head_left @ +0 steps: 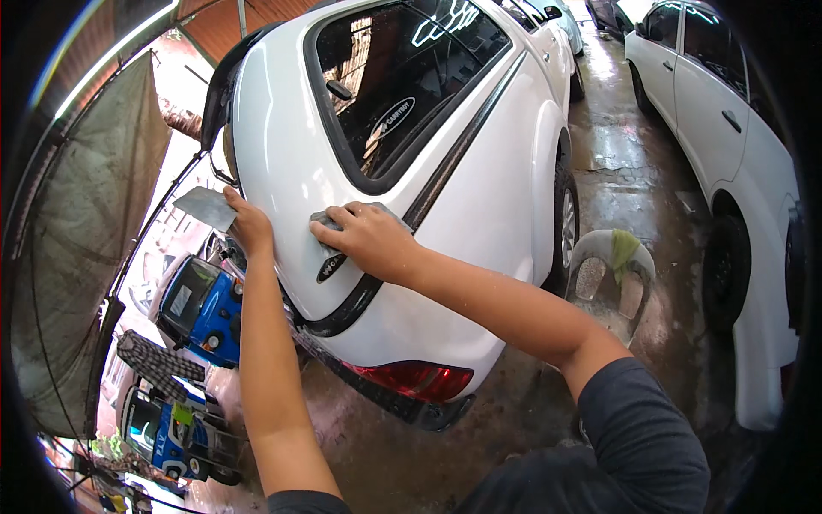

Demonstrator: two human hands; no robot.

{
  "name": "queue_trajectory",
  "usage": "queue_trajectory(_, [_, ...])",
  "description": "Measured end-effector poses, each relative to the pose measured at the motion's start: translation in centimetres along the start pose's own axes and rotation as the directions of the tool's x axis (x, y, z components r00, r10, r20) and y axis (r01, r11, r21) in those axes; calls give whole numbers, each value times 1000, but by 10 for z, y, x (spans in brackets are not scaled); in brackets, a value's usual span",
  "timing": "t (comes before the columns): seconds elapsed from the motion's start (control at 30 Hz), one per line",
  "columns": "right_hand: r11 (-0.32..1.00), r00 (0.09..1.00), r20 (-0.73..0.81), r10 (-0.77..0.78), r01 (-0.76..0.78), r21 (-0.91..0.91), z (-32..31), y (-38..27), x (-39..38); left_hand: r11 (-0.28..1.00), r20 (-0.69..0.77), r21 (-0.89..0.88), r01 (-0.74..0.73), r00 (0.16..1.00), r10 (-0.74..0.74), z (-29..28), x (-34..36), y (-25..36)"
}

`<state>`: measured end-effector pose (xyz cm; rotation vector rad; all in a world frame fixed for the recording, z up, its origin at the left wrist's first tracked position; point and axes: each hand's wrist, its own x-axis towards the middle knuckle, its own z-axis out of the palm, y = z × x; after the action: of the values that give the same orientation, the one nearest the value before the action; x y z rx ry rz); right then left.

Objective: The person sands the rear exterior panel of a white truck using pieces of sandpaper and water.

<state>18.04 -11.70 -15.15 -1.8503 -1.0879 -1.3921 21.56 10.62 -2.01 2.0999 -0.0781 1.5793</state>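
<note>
Left hand (250, 227): closed, pinching a thin grey rectangular sheet (201, 207) at the left edge of the glossy white vehicle (488, 206); contact with the bodywork cannot be told. Right hand (377, 240): palm down, fingers partly curled over a soft grey-green pad (318, 219), against the vehicle's rear corner. Right of the vehicle: pale plastic chair (591, 248) bearing green cloth (624, 251); beyond, a second white car (702, 111).

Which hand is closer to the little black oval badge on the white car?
The right hand. It is just above the badge, against the white car. The left hand is farther away, off to the badge's left, holding a thin grey sheet.
</note>
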Motion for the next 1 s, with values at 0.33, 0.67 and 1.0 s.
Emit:
queue_trajectory(0.33, [1000,1000,-14,4,-4,-15,-2,-12,7,981,-117,132,-145,980,160,3,1,-6])
queue_trajectory(0.67, [999,998,62,-17,20,-50,-6,-14,1,983,-130,122,-134,980,150,6,6,-18])
queue_trajectory(1.0, [990,995,51,-87,93,-106,-9,-16,-11,989,-124,113,-93,987,107,4,0,-8])
